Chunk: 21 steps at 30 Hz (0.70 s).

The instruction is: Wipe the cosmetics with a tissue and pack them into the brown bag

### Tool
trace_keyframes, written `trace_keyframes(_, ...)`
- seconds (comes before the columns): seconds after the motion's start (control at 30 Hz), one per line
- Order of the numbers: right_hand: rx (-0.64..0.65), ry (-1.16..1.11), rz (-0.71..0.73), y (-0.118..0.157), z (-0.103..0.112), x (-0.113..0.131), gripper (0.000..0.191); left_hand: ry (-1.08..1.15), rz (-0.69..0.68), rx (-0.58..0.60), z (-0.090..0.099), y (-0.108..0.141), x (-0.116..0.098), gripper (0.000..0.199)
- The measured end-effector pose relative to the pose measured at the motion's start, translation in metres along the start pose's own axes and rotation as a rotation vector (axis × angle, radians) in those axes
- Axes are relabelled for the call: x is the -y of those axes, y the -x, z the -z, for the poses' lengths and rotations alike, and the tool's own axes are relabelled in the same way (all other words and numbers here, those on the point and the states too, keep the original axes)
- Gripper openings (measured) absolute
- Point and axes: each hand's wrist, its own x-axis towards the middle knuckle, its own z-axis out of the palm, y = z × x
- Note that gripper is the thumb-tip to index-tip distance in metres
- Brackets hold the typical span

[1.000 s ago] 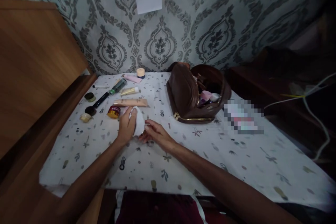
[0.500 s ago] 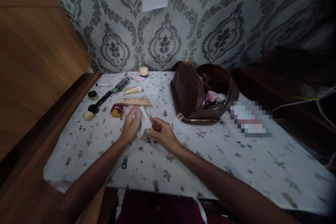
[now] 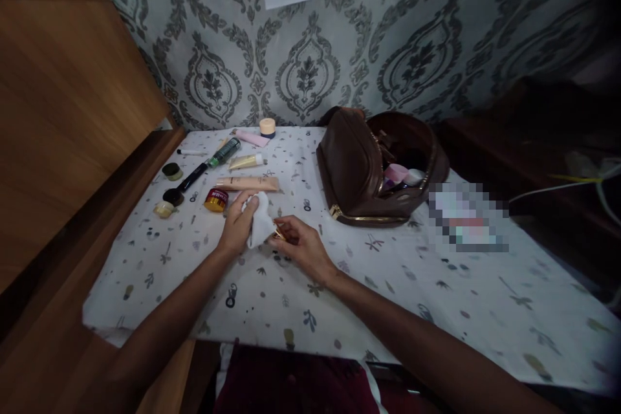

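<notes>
My left hand (image 3: 235, 228) is closed on a white cloth (image 3: 262, 220), bunched up over the middle of the table. Close beside it, my right hand (image 3: 306, 247) pinches a small gold-coloured item (image 3: 279, 233) that touches the cloth's right edge. Fingers cover part of that item, so its kind cannot be made out. Just beyond my left hand lies a peach squeeze tube (image 3: 248, 184). A red and gold jar (image 3: 216, 200) is to the left of it.
An unzipped brown cosmetic bag (image 3: 359, 171) with several items inside stands at right. Back left are a black-handled brush (image 3: 194, 178), green bottle (image 3: 225, 152), yellow tube (image 3: 246, 161), pink tube (image 3: 252, 138) and small jars (image 3: 267, 129). A wooden panel (image 3: 63, 90) borders the left.
The gold item shows more between my right fingers and the cloth. The cloth is turned and spread a little wider in my left hand. The view has tilted slightly downward.
</notes>
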Motion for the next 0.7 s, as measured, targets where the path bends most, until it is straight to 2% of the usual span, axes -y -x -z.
trace_keyframes(0.1, 0.080, -0.151, -0.056, 0.000, -0.002, 0.003, 0.033, 0.180, 0.072, 0.043, -0.003, 0.002, -0.004, 0.037)
trace_keyframes(0.17, 0.119, -0.234, -0.079, -0.002, -0.002, 0.004, 0.037, 0.205, 0.052, 0.039, -0.005, 0.005, -0.008, 0.036)
trace_keyframes(0.23, 0.129, -0.304, -0.091, -0.004, -0.001, 0.004, 0.041, 0.158, -0.016, 0.069, -0.006, 0.008, -0.010, 0.036)
trace_keyframes(0.33, 0.129, -0.407, -0.119, -0.006, 0.000, 0.005, 0.043, 0.055, -0.108, 0.203, -0.005, 0.012, -0.012, 0.038)
trace_keyframes(0.4, 0.136, -0.454, -0.143, -0.006, 0.001, 0.004, 0.042, -0.029, -0.138, 0.238, -0.003, 0.012, -0.013, 0.042)
trace_keyframes(0.5, 0.123, -0.482, -0.162, -0.006, 0.000, 0.002, 0.043, -0.188, -0.187, 0.184, 0.000, 0.011, -0.014, 0.033)
trace_keyframes(0.6, 0.123, -0.465, -0.171, -0.005, -0.002, 0.000, 0.046, -0.277, -0.214, 0.076, 0.002, 0.009, -0.013, 0.025)
trace_keyframes(0.7, 0.167, -0.416, -0.201, -0.003, -0.004, 0.000, 0.048, -0.231, -0.178, 0.003, 0.002, 0.007, -0.010, 0.041)
